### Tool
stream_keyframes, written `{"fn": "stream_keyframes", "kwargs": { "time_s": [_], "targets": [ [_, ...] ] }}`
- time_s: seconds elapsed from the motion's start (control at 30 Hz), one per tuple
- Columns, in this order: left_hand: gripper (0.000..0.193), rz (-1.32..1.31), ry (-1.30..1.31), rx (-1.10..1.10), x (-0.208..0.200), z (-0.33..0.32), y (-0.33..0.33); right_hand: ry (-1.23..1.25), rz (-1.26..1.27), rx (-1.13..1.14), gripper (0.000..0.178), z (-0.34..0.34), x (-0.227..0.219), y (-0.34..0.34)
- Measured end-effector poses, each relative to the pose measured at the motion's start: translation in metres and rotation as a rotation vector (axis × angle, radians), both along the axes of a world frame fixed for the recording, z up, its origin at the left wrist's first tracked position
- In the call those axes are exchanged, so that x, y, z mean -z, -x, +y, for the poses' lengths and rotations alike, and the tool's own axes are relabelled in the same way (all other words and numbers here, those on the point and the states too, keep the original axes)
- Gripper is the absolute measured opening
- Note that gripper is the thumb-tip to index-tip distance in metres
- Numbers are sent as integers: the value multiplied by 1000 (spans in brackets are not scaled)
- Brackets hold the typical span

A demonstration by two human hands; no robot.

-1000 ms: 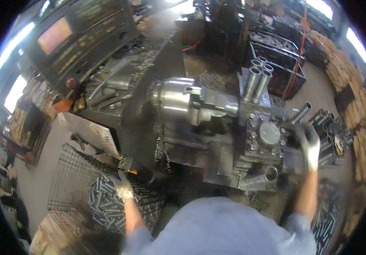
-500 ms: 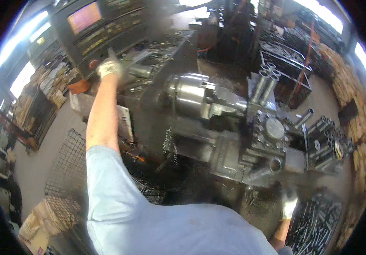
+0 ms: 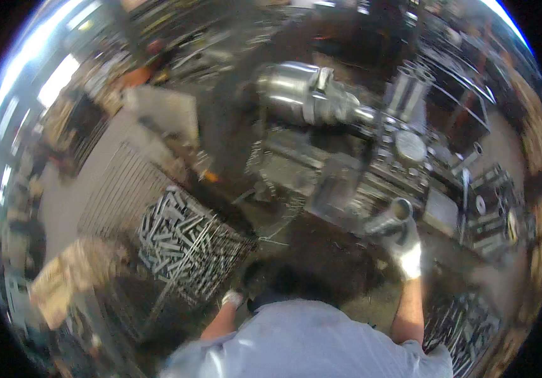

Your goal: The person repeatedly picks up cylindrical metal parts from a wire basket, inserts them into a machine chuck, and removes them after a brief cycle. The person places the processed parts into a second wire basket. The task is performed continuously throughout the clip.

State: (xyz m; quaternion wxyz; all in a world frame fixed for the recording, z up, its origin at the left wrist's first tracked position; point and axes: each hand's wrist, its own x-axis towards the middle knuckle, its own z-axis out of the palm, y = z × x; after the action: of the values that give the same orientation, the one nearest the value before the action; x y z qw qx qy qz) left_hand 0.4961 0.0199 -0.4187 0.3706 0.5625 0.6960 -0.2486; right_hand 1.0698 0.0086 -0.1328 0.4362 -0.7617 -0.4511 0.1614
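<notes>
My right hand (image 3: 408, 253), in a white glove, is at a short metal tube (image 3: 386, 218) lying tilted on the lathe carriage. The glove lies along the tube's right side and appears closed round it, though motion blurs the fingers. My left hand (image 3: 233, 298), also gloved, hangs low beside my body, right of a wire basket (image 3: 247, 242) heaped with cut metal pieces. Its fingers are too small and smeared to read. Beyond the tube stand the lathe's round tool post (image 3: 411, 146) and its shiny chuck (image 3: 291, 85).
Upright metal tubes (image 3: 408, 94) stand behind the tool post. More tubes (image 3: 493, 230) lie at the right, by a flat metal block (image 3: 441, 211). Curly chips (image 3: 255, 157) hang below the chuck. A bin of metal pieces (image 3: 463, 327) is at lower right.
My left hand has come down from the control panel to beside my body. My right hand has moved up from near the lower right bin to the tube. The view has shifted, showing the full basket.
</notes>
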Motion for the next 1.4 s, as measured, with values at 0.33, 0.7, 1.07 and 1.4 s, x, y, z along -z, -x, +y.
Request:
{"fn": "stream_keyframes", "kwargs": {
  "time_s": [0.33,0.7,1.07,1.4],
  "targets": [
    [50,-76,-333,-1020,20,-271,115,-202,-101,-626,36,42,-1,180],
    [68,-41,-118,-1761,-16,-559,97,216,-471,-2027,58,-129,7,608],
    [57,44,118,-2250,-16,-660,-104,-47,-126,-2749,53,-297,-44,865],
    [64,2190,-378,-2806,-126,-671,-89,-199,-406,-3207,65,-328,-45,1007]
  ]
}}
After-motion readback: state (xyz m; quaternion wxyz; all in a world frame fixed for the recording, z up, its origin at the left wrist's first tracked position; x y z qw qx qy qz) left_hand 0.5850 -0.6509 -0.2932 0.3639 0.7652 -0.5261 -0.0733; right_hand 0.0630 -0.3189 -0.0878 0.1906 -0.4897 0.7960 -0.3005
